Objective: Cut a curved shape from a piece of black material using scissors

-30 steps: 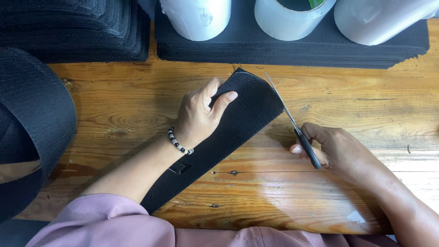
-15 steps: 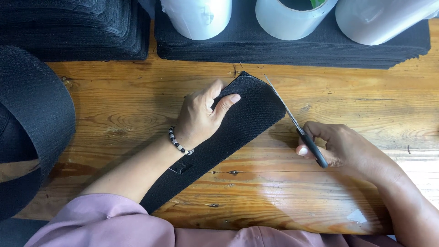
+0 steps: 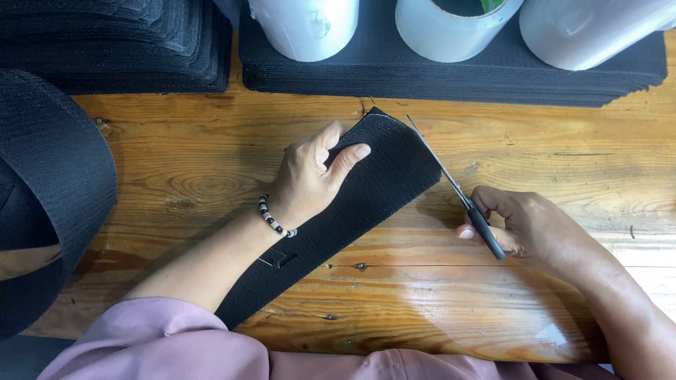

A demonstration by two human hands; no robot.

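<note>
left hand (image 3: pixel 306 176) is pressing flat, fingers apart, on the black strip (image 3: pixel 366 190) lying on the table (image 3: pixel 176 169), right hand (image 3: pixel 524 225) is gripping scissors (image 3: pixel 454 188) clamped, blades touching the strip's right edge.

We see the left hand (image 3: pixel 310 176) pressing flat on a black strip (image 3: pixel 366 190) that runs slantwise across the wooden table (image 3: pixel 176 162), thumb stretched toward the strip's far end. A beaded bracelet (image 3: pixel 274 217) circles that wrist. The right hand (image 3: pixel 528 225) grips scissors (image 3: pixel 454 188) by their dark handle, the blades lying along the strip's end edge. Behind them stand white rolls (image 3: pixel 451 28) on a stack of black sheets (image 3: pixel 436 74), and a big black roll (image 3: pixel 49 190) sits at the left.
</note>
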